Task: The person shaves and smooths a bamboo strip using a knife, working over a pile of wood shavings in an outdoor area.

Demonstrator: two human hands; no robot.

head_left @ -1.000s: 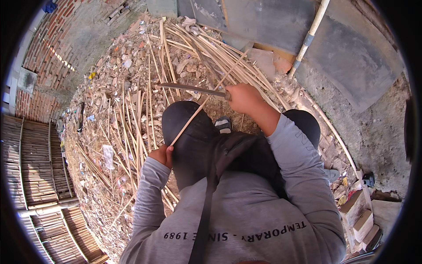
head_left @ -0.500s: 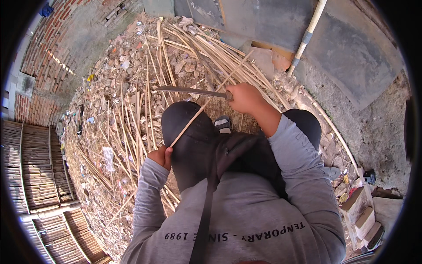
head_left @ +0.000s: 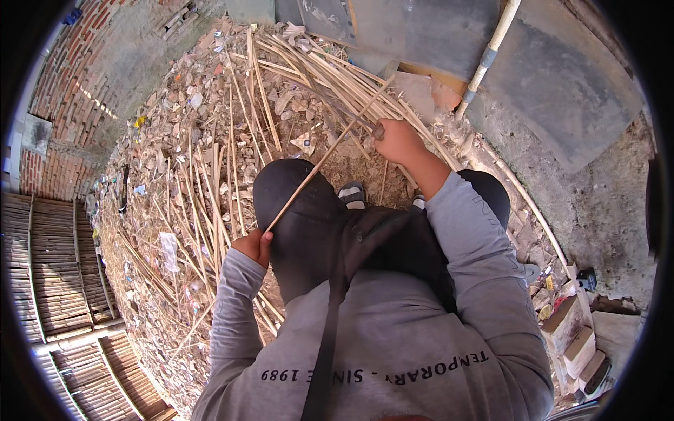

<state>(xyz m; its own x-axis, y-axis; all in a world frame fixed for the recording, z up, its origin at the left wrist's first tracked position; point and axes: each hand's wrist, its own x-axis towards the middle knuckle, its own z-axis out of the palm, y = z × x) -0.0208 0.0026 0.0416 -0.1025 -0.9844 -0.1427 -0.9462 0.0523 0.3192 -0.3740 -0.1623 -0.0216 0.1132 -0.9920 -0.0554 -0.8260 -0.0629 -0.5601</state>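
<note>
My left hand (head_left: pixel 254 245) is closed around the lower end of a thin bamboo strip (head_left: pixel 309 177), beside my left knee. The strip slants up and to the right, past the knee. In my right hand (head_left: pixel 406 146) is a long-bladed knife (head_left: pixel 378 131), gripped by its handle. The blade points up and left and crosses the strip near its upper part. Against the similar-coloured sticks behind, the blade is hard to make out, and whether it touches the strip I cannot tell.
A bundle of long bamboo strips (head_left: pixel 337 69) lies ahead, with several more strips (head_left: pixel 200 203) scattered to the left over rubble. At the right, a pole (head_left: pixel 486 63) leans by grey sheets (head_left: pixel 554 91). Bricks (head_left: pixel 579 351) are stacked lower right; a bamboo screen (head_left: pixel 53 266) stands left.
The knife's blade has swung from nearly level to pointing up and left. My right hand has shifted slightly right; my left hand keeps its hold on the strip.
</note>
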